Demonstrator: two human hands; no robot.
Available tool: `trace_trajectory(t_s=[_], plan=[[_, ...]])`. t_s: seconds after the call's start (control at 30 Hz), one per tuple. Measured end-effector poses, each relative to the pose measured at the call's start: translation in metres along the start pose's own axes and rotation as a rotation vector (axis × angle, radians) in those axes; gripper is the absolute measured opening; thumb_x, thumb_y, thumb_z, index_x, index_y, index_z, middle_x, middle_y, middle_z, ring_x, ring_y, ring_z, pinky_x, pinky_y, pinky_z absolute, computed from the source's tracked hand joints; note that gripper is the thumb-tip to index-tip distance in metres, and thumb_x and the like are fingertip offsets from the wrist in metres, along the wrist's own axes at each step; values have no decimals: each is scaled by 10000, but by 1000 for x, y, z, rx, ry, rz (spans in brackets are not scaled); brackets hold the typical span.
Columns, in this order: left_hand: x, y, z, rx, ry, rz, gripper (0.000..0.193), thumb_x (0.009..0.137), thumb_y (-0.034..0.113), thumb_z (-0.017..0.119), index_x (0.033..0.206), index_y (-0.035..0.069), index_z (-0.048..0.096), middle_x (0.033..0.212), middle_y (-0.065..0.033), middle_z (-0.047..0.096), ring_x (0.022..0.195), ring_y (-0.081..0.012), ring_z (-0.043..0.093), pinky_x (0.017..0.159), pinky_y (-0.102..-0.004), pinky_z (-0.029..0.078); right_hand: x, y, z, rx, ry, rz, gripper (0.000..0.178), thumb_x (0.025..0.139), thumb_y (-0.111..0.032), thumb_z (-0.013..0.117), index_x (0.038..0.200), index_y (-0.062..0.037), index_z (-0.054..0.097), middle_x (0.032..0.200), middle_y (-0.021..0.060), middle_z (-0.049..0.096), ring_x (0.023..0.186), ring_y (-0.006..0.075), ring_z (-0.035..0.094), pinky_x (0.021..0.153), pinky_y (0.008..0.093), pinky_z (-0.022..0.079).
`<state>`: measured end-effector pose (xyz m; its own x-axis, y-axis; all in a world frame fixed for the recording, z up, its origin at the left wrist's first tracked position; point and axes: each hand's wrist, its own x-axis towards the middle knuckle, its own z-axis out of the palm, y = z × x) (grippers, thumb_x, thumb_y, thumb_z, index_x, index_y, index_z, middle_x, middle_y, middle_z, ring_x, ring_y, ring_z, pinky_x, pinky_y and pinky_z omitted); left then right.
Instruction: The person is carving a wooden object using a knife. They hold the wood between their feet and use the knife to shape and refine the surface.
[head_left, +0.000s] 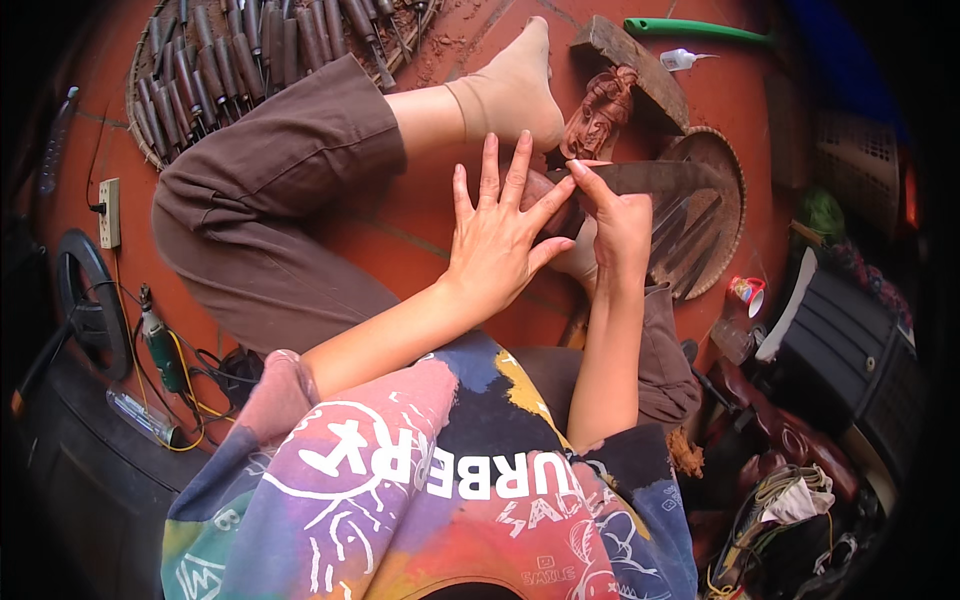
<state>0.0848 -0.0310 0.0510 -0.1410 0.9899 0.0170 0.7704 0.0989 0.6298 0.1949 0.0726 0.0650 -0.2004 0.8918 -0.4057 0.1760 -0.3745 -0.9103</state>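
Note:
My left hand (497, 232) is open, its fingers spread wide and the back of the hand facing up. Its index fingertip meets the thumb tip of my right hand (618, 215). The right hand is closed, fingers curled; what they hold, if anything, is hidden. Just beyond the hands, a reddish-brown carved wooden figure (600, 110) rests beside my socked foot (515, 90), against a thick wooden block (635, 72). A dark flat strip (650, 178) reaches from behind the right hand across a round woven tray (738, 225), where several long dark tools (690, 240) lie.
Many wooden-handled carving tools (230, 70) fill a round basket at the far left. A green handle (695, 28) and small white bottle (682, 60) lie at the far right. A red cup (747, 292) lies right. Left are a power strip (109, 213) and green rotary tool (163, 345).

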Motion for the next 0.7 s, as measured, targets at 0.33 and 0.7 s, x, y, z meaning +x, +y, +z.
trace_trajectory(t_s=[0.33, 0.7], plan=[[-7, 5, -9, -21, -41, -5, 651, 807, 483, 609, 1389, 267, 413, 1529, -181, 71, 1391, -441, 28, 1017, -662, 145, -4, 4, -2, 83, -18, -14, 115, 789, -42, 694, 876, 30, 669, 839, 67, 668, 751, 117, 605, 709, 245, 471], [-8, 9, -10, -25, -73, -6, 653, 809, 473, 612, 1395, 279, 398, 1526, -179, 90, 1385, -449, 45, 1014, -662, 150, -13, 6, -8, 125, -98, -46, 121, 788, -41, 692, 882, 30, 663, 868, 110, 681, 811, 142, 625, 752, 249, 477]])
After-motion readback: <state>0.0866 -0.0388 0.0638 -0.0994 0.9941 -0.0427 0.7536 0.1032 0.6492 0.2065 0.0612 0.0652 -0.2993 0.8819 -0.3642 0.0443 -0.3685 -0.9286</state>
